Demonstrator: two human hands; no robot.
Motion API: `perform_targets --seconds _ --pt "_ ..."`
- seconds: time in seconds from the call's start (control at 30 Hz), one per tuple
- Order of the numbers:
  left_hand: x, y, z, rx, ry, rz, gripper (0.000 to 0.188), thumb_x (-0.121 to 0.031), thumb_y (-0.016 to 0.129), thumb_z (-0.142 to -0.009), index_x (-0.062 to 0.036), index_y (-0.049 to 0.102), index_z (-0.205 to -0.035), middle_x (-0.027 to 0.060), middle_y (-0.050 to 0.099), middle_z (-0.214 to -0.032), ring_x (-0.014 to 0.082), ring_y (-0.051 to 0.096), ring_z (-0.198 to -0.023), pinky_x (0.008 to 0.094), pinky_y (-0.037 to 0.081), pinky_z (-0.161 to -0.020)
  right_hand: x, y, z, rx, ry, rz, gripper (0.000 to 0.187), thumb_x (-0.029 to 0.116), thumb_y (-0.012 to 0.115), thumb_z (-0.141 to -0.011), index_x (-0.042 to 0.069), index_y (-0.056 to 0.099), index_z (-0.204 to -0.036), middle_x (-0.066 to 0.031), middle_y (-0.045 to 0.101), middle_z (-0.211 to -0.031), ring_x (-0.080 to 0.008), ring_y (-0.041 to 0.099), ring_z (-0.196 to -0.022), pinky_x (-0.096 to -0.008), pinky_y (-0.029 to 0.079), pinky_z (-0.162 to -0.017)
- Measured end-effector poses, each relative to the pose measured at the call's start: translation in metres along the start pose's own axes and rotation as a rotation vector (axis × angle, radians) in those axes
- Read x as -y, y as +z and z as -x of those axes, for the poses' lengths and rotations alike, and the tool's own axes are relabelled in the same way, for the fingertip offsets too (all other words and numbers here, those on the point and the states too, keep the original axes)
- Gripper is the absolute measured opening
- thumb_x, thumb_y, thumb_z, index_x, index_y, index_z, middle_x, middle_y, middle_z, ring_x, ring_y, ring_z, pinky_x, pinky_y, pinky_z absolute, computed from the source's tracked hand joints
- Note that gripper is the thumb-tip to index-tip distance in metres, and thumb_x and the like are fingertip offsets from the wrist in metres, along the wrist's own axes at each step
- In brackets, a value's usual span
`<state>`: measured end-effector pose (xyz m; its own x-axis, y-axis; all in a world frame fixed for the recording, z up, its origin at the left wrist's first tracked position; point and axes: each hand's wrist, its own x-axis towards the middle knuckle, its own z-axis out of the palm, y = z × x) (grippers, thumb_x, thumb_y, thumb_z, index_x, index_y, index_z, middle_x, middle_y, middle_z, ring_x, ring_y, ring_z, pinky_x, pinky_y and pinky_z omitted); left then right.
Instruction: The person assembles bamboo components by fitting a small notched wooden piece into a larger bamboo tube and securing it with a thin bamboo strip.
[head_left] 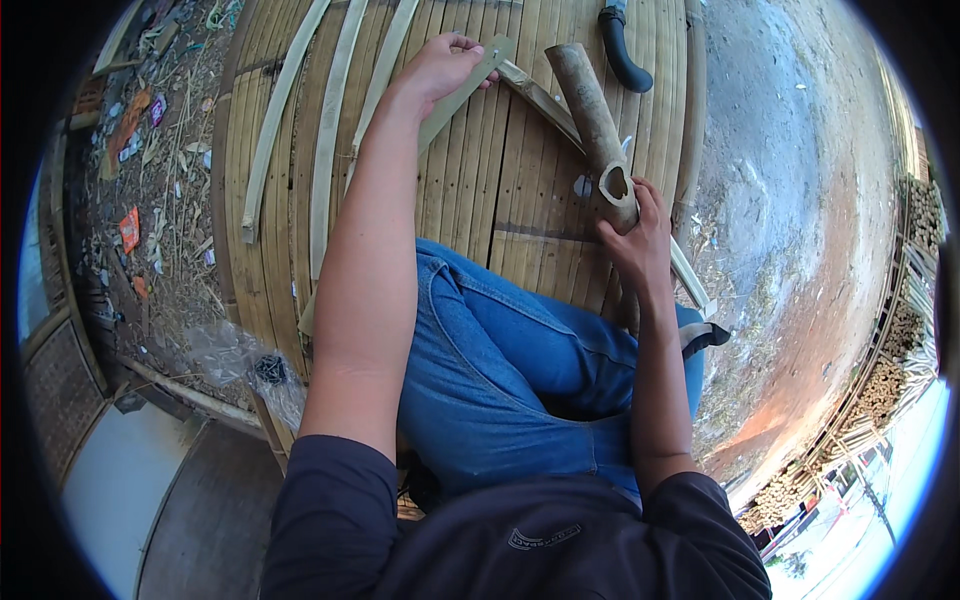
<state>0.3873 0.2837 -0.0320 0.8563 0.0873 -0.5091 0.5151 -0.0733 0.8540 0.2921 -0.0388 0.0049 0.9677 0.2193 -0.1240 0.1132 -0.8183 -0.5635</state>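
Note:
My left hand [437,76] is stretched far forward over the bamboo platform, its fingers closed on a flat greenish bamboo strip [462,104]. That strip slants from upper right to lower left. Nearer to me, my right hand [643,240] grips the near end of a bamboo tube [588,105], thumb on one side and fingers on the other. An oval opening shows in the tube just ahead of the hand. Beneath the tube runs another pale strip [543,103], from near my left fingertips toward the right edge of the platform.
Several long bamboo strips [331,130] lie on the slatted platform [460,200] at left. A black curved handle-like piece [624,55] is at the far right. Littered ground [150,200] lies left, bare ground [790,200] right. A clear plastic bag [235,362] sits near my left arm.

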Motion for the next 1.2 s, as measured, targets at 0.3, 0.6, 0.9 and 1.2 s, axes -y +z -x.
perform_targets --seconds 0.3,0.6,0.9,1.2 --pt "0.0021 -0.0011 -0.0017 -0.002 -0.016 -0.007 0.032 -0.025 0.053 -0.106 0.0002 0.054 -0.126 0.0134 0.073 -0.105 0.016 0.071 -0.093 0.0302 0.056 -0.089 -0.0003 0.0011 -0.0001 0.013 0.007 -0.014 0.058 0.016 0.074 -0.07 -0.005 0.058 -0.121 -0.0192 0.057 -0.132 -0.0388 0.058 -0.12 -0.0441 0.048 -0.103" --pt "0.0 -0.0005 -0.0011 0.027 -0.014 0.001 0.031 -0.027 0.052 -0.107 -0.0003 0.057 -0.122 0.0123 0.073 -0.104 0.0157 0.071 -0.092 0.0302 0.055 -0.09 -0.0014 0.0023 -0.0002 0.003 -0.003 0.005 0.058 0.016 0.073 -0.07 -0.004 0.058 -0.122 -0.0194 0.056 -0.133 -0.0393 0.058 -0.12 -0.0445 0.048 -0.103" --pt "0.0027 -0.002 -0.0016 0.015 -0.022 -0.004 0.032 -0.027 0.052 -0.106 0.0005 0.056 -0.123 0.0125 0.073 -0.105 0.0155 0.071 -0.093 0.0309 0.055 -0.09 0.0022 0.0016 0.0006 -0.003 0.006 0.007 0.057 0.016 0.073 -0.069 -0.005 0.059 -0.12 -0.0198 0.057 -0.132 -0.0395 0.058 -0.12 -0.0445 0.048 -0.103" --pt "-0.0034 -0.0027 0.0038 0.004 -0.038 0.007 0.033 -0.029 0.053 -0.106 -0.0013 0.058 -0.123 0.0105 0.074 -0.104 0.0141 0.071 -0.092 0.0305 0.055 -0.09 0.0037 -0.0009 0.0044 -0.003 0.005 0.004 0.058 0.015 0.073 -0.069 -0.005 0.06 -0.121 -0.0201 0.057 -0.133 -0.0395 0.058 -0.12 -0.0446 0.047 -0.103"
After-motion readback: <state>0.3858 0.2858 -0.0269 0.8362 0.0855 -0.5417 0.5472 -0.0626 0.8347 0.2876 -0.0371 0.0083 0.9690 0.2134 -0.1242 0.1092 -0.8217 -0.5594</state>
